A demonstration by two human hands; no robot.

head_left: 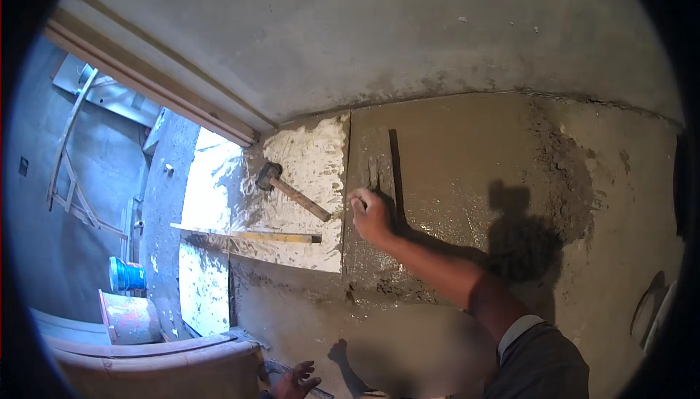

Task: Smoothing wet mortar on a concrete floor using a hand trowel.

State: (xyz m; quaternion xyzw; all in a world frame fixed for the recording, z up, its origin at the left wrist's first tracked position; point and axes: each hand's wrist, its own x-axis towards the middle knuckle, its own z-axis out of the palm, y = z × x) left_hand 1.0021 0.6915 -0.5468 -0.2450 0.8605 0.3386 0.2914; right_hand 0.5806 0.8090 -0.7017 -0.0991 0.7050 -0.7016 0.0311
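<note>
Pressing down into wet mortar, your right hand [372,213] is curled with its fingers [359,198] bunched tight around something small and pale at their tips; what it is stays too small to tell, so I can only say the hand is clenched rather than spread. It sits on the grey mortar bed [452,173], right at the bed's left border, where the laid tile [310,173] ends in a straight edge. Just ahead of your knuckles a dark straight groove [396,166] runs away from you toward the wall [350,27], its long axis roughly parallel to that tile edge, with a few finer scratched lines beside it. To the left of your fingertips, close by, lies the hammer [288,189] on the tile, its handle end pointing at your hand and its head further off up-left, so the handle slants across the tile. Beyond it a yellow level [255,235] lies crosswise along the tile's near edge. Your right hand is much the nearer one to hammer and groove alike; your left hand [295,383] rests low at the picture's bottom edge, fingers spread and holding nothing. Far left stand a blue bucket [127,275] and an orange one [131,319].
</note>
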